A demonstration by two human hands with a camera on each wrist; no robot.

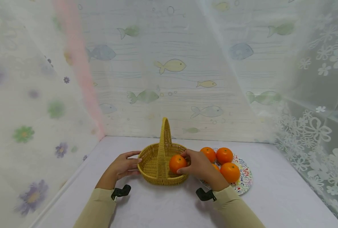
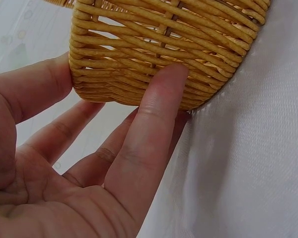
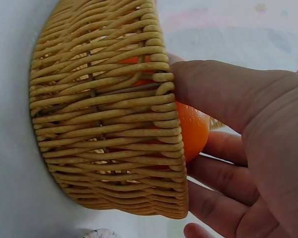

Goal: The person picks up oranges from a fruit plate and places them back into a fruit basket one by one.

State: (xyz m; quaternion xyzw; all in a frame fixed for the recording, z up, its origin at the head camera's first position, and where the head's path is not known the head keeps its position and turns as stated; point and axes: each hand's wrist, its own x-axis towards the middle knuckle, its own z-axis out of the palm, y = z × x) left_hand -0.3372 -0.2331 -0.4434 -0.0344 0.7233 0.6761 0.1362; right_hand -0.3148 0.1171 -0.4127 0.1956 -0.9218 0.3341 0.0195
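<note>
Head view, orange: a round fruit, the orange, sits within the right half of the basket, just below and right of the frame's centre; its skin is smooth, vivid and softly shiny, and whether it touches the woven floor I cannot tell.
Right hand: the right hand pinches that orange between thumb and fingers, reaching over the basket's right rim.
Left hand: the left hand grasps nothing; its fingers are spread and fairly straight, touching the basket's outer left wall.
Basket: the basket is oval, honey-yellow, woven of glossy round strands, upright at lower centre.
Handle: a tall braided arch, the handle, crosses its middle.
Plate: right of centre lies a round white plate flecked with many colours, bearing four more oranges, one mostly hidden.
Counter: a pale, fine-woven cloth covers the counter.
Curtain: sheer fabric, the curtain, fills the upper frame with printed fish.
Sleeves: beige sleeves enter at the bottom edge.
</note>
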